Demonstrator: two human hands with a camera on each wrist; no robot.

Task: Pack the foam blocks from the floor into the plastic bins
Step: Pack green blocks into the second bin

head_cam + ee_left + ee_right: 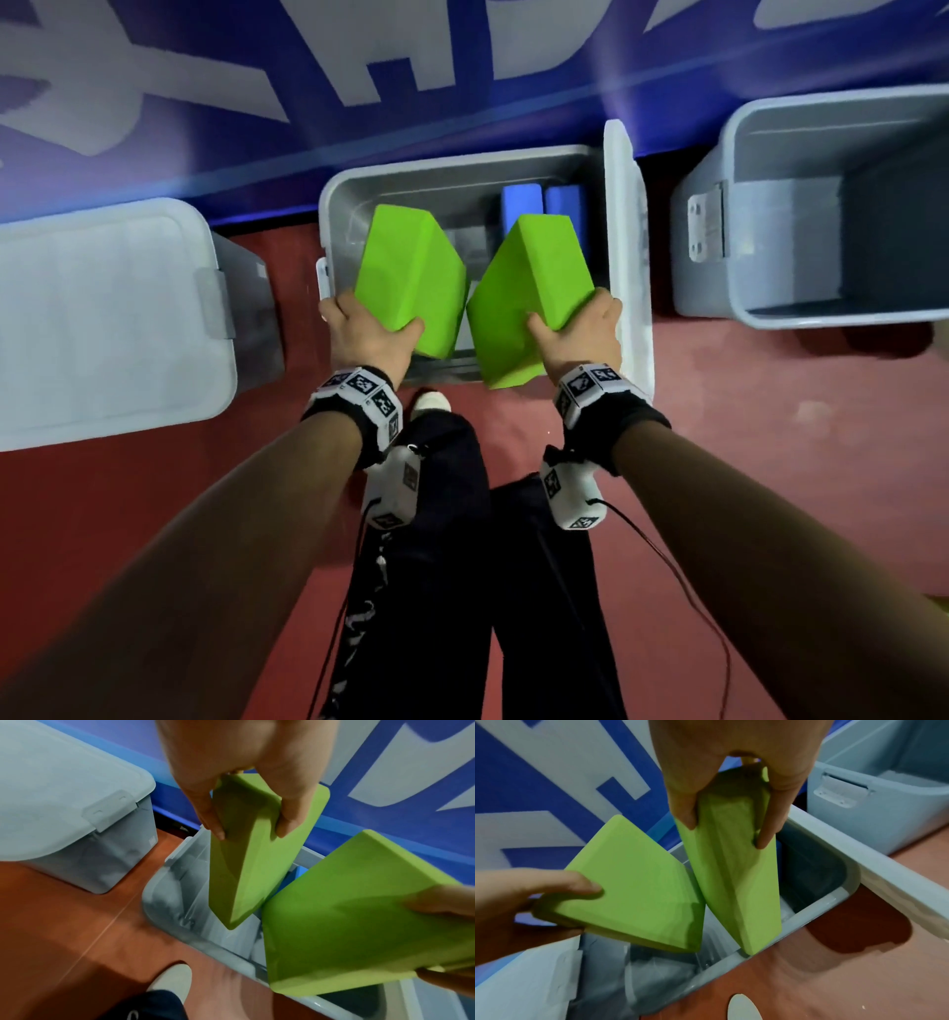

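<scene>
While I look down through the head camera, my left hand grips one green foam block and my right hand grips a second green block — each held by its near end, thumb on one broad face and fingers curled over the other. Both blocks tilt over the open middle bin, their lower corners close together above its near rim; I cannot tell whether they touch. Two blue blocks stand on end against the bin's far right wall. A white lid leans upright along the bin's right side. To the left sits a closed bin with its latch down — to the right, another open bin. All three rest on the red floor along a blue-and-white wall.
</scene>
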